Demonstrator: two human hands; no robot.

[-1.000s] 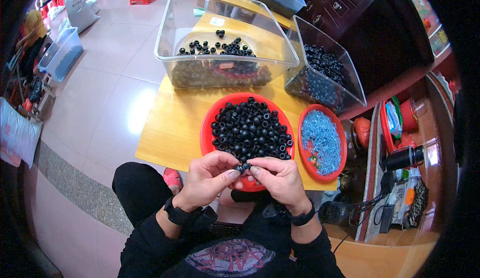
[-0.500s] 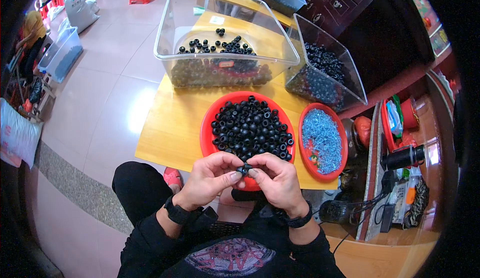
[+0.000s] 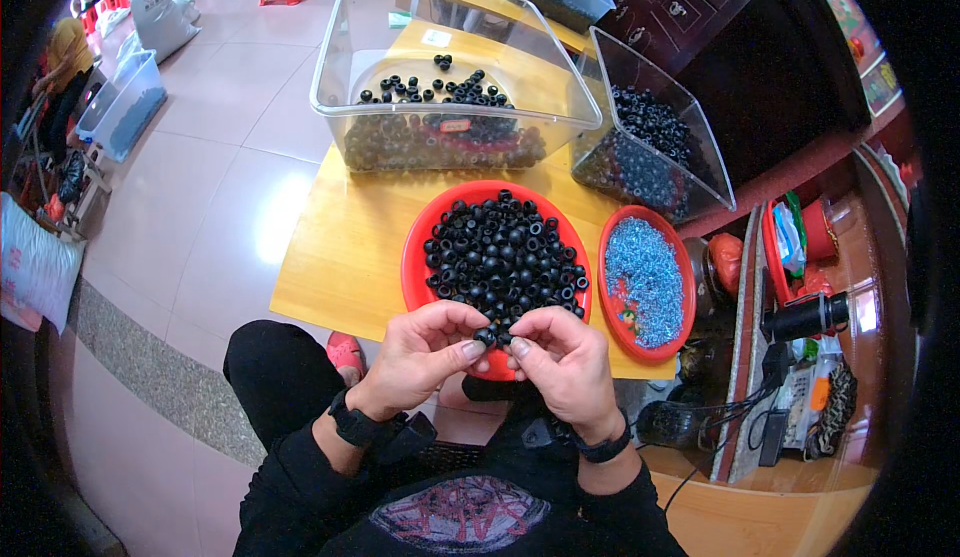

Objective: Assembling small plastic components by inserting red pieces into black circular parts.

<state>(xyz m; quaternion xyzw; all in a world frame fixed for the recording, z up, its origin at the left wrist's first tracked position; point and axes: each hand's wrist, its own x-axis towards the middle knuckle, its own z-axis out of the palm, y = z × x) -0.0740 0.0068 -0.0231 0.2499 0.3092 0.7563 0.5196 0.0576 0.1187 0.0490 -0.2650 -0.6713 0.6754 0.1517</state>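
Observation:
My left hand [image 3: 425, 354] pinches a small round black plastic part [image 3: 485, 337] between thumb and fingers. Close beside it, my right hand [image 3: 570, 365] grips another black part [image 3: 505, 338] at its fingertips; whether the two parts touch, I cannot tell. Both hands are over the near rim of a red bowl [image 3: 411, 272]. Many loose black parts [image 3: 505, 247], rounded with hollow openings, are heaped in this bowl. To its right, a smaller red basin [image 3: 690, 292] holds a mass of tiny clear-bluish pieces [image 3: 643, 282].
A large clear bin [image 3: 450, 112] with black parts stands behind the bowl on the yellow table [image 3: 325, 257]. A second clear bin [image 3: 655, 152] of black pieces stands to its right. Shelves with cables and a black cylinder [image 3: 808, 317] flank the right side; my knee [image 3: 280, 377] is front left.
My fingertips have drawn slightly apart. Two black parts now show between them where a single small bunch showed before. The bowl and bins stay put.

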